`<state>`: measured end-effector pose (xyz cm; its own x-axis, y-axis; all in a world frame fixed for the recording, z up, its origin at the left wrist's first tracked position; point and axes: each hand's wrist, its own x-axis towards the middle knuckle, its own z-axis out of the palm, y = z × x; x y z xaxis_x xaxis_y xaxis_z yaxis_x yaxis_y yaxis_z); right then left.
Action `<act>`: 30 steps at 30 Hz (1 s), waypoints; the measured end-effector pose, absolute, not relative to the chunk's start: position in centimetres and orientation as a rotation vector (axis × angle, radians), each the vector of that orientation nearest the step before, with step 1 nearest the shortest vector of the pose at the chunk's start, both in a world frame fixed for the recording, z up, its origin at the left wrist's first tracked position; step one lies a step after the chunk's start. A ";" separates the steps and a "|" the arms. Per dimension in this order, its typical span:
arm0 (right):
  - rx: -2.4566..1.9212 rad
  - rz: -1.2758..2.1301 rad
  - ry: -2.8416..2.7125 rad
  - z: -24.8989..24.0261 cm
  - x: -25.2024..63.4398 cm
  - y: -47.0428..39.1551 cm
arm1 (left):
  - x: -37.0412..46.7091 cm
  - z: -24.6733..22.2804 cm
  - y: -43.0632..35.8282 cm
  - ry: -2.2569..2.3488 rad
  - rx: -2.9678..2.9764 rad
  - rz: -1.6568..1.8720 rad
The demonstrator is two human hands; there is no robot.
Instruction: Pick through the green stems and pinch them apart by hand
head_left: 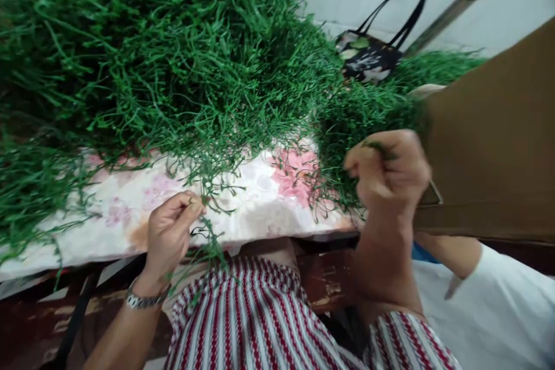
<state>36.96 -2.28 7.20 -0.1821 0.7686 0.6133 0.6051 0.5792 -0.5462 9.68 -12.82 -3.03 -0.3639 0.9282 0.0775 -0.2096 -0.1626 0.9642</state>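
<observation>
The left hand (170,231) is closed in a pinch, thumb against the forefinger, on a few thin green stems (207,225) that hang from the front edge of the counter (260,208) over the striped lap. The right hand (388,170) is closed into a fist around a small bunch of stems (381,149), just beside the brown cardboard (489,150); this hand is blurred. Both hands take from the big green heap (165,52), which covers most of the counter on a flowered cloth.

The stems look very light, thin and soft. They bend easily and they tangle with each other, so one pulled strand probably drags its neighbours. I judge that they can break if pulled hard. The better place to hold is near the lower end of a strand, with the fingertips, and not in the middle of the tangle. A dark handbag (368,58) stands behind the heap, near the wall.
</observation>
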 end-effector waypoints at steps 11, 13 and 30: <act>-2.008 -0.451 -1.946 6.6 49.4 5.2 | 10.3 -3.1 -13.4 1.287 0.957 1.535; -1.906 -0.604 -1.834 7.3 48.7 3.8 | 10.4 -2.7 -13.5 1.327 1.036 1.517; -0.753 1.050 -2.400 0.7 28.5 -5.9 | 12.0 -0.5 -12.6 1.548 1.667 1.449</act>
<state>28.51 -5.89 0.68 -0.7688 0.6211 0.1519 0.3098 0.5697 -0.7612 12.03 -12.59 -0.51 -0.1760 0.9058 0.3855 0.4443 -0.2763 0.8522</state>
